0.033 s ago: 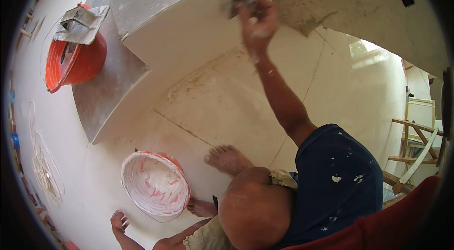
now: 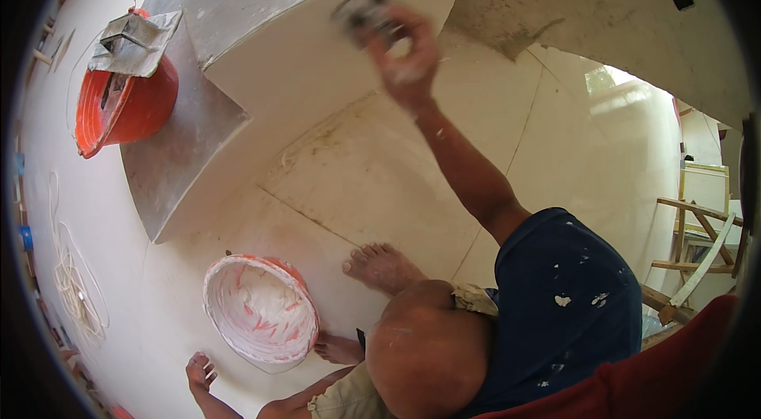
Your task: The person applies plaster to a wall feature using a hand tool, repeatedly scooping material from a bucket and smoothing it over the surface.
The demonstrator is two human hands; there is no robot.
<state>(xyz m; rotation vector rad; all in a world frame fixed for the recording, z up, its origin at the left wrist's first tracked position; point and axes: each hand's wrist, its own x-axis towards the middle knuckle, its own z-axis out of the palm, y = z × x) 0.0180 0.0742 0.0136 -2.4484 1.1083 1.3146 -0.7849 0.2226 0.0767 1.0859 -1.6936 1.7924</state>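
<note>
My right hand (image 2: 406,58) is raised in front of the pale vertical face of a stepped structure (image 2: 309,38). It grips a grey, flat-looking hand tool (image 2: 366,15), smeared by motion, against or close to that face; contact cannot be told. Low at the left, my left hand (image 2: 200,371) hangs with fingers loosely bent and apart, holding nothing. To its right stands a red bucket (image 2: 261,308) coated inside with white plaster-like paste.
Upper left, an orange bucket (image 2: 151,102) sits on a grey step (image 2: 182,149) with a metal plastering trowel (image 2: 139,42) across its rim. A coiled cord (image 2: 75,288) lies on the left. Wooden trestle pieces (image 2: 697,237) stand at the right. My bare foot (image 2: 382,267) is mid-floor.
My right hand and the grey tool have swept left and slightly down along the pale face. My left hand and both buckets stay where they were.
</note>
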